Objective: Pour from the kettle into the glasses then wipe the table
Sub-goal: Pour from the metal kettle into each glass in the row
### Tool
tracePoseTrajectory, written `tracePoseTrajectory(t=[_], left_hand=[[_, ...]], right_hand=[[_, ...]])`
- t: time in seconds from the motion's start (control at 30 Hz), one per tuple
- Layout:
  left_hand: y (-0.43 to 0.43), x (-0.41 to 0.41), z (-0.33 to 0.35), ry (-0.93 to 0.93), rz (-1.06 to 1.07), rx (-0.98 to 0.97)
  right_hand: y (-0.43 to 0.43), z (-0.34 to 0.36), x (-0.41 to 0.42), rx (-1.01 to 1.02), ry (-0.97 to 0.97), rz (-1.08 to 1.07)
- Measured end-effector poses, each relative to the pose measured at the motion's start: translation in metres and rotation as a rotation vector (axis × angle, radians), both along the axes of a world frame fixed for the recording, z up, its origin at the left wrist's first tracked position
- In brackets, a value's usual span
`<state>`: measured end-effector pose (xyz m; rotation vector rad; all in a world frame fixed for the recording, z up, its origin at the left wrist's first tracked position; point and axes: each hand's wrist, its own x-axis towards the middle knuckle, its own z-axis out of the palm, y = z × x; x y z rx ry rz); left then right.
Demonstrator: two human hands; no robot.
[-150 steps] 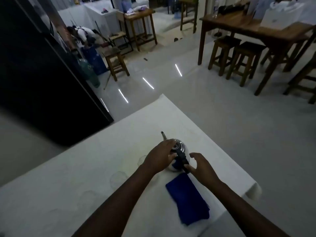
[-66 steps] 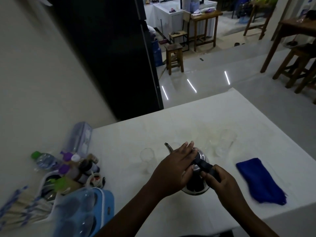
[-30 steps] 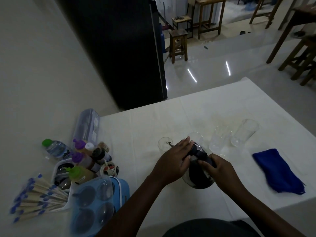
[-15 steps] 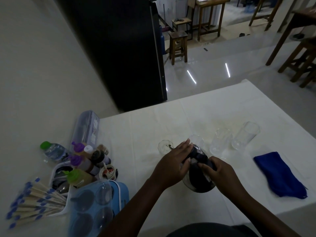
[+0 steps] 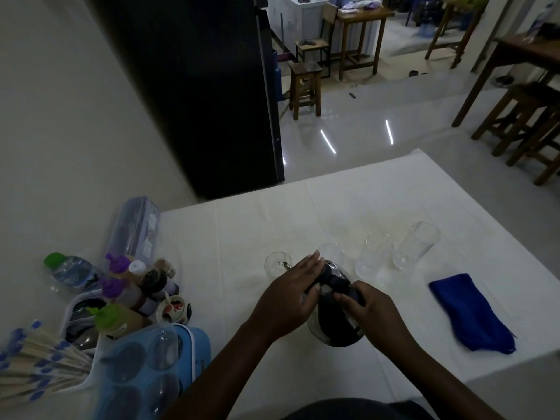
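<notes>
The right grip (image 5: 375, 316) curls round the tilted kettle (image 5: 330, 330) handle; the left grip (image 5: 291, 298), fingers straight, presses its lid.

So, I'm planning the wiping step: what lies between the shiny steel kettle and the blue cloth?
Head view: between the shiny steel kettle and the blue cloth lie only the right hand, gripping the kettle's black handle, and bare white tablecloth.

Dim, underexposed indoor shot; ceiling lights glare as streaks on the glossy floor (image 5: 357, 137); wide-angle bending and softness at edges.
</notes>
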<state>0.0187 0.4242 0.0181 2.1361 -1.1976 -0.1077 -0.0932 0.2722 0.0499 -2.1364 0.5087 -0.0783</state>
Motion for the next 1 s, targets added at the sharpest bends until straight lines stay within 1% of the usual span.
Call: tracePoseTrajectory(t=[1.0], left_hand=[[-0.0026,-0.0076,0.0055,0.046,0.022,-0.041]], right_hand=[[-0.0038,0.0018,-0.0010,0.003,0.048,0.000]])
